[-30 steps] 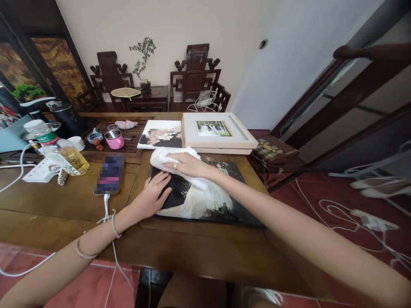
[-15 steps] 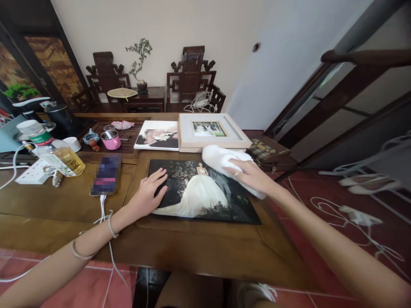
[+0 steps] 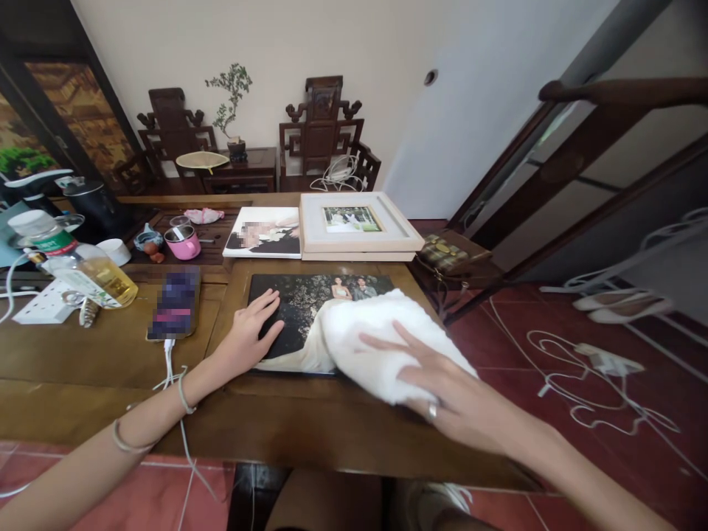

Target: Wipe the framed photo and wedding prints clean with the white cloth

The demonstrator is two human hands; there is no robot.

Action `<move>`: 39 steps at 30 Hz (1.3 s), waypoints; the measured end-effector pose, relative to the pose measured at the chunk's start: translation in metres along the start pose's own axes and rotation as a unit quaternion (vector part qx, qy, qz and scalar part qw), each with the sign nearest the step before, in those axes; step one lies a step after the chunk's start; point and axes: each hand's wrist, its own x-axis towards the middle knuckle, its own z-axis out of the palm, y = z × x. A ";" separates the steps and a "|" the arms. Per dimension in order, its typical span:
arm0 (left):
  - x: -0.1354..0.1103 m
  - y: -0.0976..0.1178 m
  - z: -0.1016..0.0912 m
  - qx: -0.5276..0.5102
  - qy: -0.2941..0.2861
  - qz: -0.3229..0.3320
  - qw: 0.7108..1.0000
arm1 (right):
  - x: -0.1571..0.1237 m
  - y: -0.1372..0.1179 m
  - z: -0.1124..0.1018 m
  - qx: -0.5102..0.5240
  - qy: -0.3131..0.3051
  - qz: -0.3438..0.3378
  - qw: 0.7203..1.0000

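A dark wedding photo print (image 3: 296,306) lies flat on the wooden table, showing a couple and a long white gown. My left hand (image 3: 251,330) rests on its left edge, fingers stretched out and holding nothing. Over the lower right of the print is a bunched white cloth (image 3: 362,335), hiding much of the gown and the corner. My right hand (image 3: 436,372), with a ring on one finger, grips this cloth and presses it down from above, somewhat blurred by motion.
Behind the print are a framed photo (image 3: 313,228) and a white-edged photo panel (image 3: 229,251). Leftward are a charging phone (image 3: 175,304), a pink cup (image 3: 185,245), a bottle (image 3: 102,276) and a power strip (image 3: 44,304). A plaid bag (image 3: 445,254) sits beyond the table's right side.
My right hand has brought the cloth from the print's upper right corner down toward me, across its lower right part. My left hand stays on the left edge. The view has shifted slightly.
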 end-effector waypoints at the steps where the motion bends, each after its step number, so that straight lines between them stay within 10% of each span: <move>1: 0.000 0.000 0.000 0.000 0.000 0.002 1.000 | -0.004 -0.007 0.001 0.004 -0.013 -0.018 1.000; 5: 0.000 -0.002 0.000 0.000 0.000 0.009 1.000 | 0.003 -0.005 -0.003 -0.001 -0.030 -0.004 1.000; 14: -0.001 0.002 -0.002 -0.001 -0.008 -0.009 1.000 | 0.067 0.087 -0.023 -0.005 0.080 0.149 0.986; 28: 0.000 0.002 0.000 0.019 -0.018 -0.007 1.000 | -0.033 -0.003 -0.005 0.012 -0.023 -0.002 1.000; 39: 0.001 0.001 -0.004 0.019 -0.038 -0.003 0.999 | 0.053 0.074 -0.021 0.044 0.051 0.096 0.993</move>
